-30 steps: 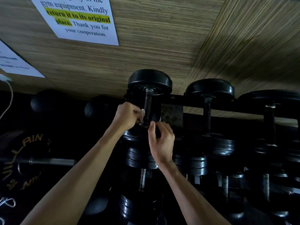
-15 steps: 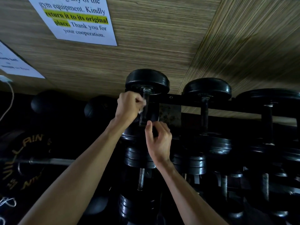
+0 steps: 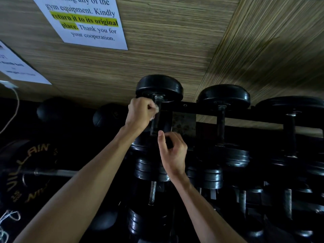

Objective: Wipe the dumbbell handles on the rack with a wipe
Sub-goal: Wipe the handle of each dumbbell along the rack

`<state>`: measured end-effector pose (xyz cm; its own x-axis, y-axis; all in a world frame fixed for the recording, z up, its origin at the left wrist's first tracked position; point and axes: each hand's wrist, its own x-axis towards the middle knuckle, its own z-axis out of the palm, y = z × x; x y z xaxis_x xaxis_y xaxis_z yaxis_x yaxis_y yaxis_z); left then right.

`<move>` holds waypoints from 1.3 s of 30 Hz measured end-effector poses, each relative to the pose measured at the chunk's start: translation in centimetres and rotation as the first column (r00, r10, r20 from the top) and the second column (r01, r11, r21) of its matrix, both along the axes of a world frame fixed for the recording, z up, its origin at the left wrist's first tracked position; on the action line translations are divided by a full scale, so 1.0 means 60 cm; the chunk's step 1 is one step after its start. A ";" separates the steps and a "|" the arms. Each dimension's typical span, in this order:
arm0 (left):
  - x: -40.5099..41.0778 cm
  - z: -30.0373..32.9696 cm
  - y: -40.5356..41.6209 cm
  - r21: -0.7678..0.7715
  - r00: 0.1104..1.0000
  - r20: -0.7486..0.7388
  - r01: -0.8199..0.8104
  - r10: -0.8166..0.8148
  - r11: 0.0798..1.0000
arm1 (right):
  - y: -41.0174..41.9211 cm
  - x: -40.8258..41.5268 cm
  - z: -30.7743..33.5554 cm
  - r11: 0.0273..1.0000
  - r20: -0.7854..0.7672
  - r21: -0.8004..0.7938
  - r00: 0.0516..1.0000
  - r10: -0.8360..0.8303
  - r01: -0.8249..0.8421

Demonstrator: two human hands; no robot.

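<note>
Against the wood-grain wall (image 3: 166,55), we keep our left hand (image 3: 140,112) clenching the wipe (image 3: 156,109) round the handle (image 3: 156,118), stroking toward six o'clock; our right hand (image 3: 172,152) hovers loosely curled, empty.

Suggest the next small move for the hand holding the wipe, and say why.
Probably slide the left hand back down the handle. It grips the wipe right at the top of the bar, under the upper weight, so no bar is left above. The right hand steadies the lower end.

Two hands (image 3: 142,111) (image 3: 172,153), one wipe (image 3: 156,109), three top-row dumbbells (image 3: 158,88) (image 3: 223,97) (image 3: 291,106), two wall notices (image 3: 84,20) (image 3: 15,67).
</note>
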<state>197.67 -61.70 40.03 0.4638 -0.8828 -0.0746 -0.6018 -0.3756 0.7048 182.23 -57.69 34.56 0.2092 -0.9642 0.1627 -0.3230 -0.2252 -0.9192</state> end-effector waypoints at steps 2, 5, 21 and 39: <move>-0.002 0.002 -0.019 -0.059 1.000 0.005 -0.028 0.029 0.998 | -0.001 0.000 -0.001 1.000 0.009 0.010 1.000 0.001 -0.001; -0.002 -0.005 0.004 -0.007 0.999 0.002 0.034 -0.034 0.999 | 0.001 -0.001 -0.002 1.000 0.019 0.017 1.000 -0.004 0.003; -0.006 0.008 0.057 0.264 0.993 -0.010 0.114 -0.116 0.958 | -0.036 -0.012 0.027 0.930 0.094 0.337 0.988 0.123 -0.148; -0.081 -0.027 0.112 -0.125 0.945 -0.068 -0.326 0.320 0.937 | -0.162 0.022 0.032 0.992 -0.208 0.106 0.974 0.094 -0.073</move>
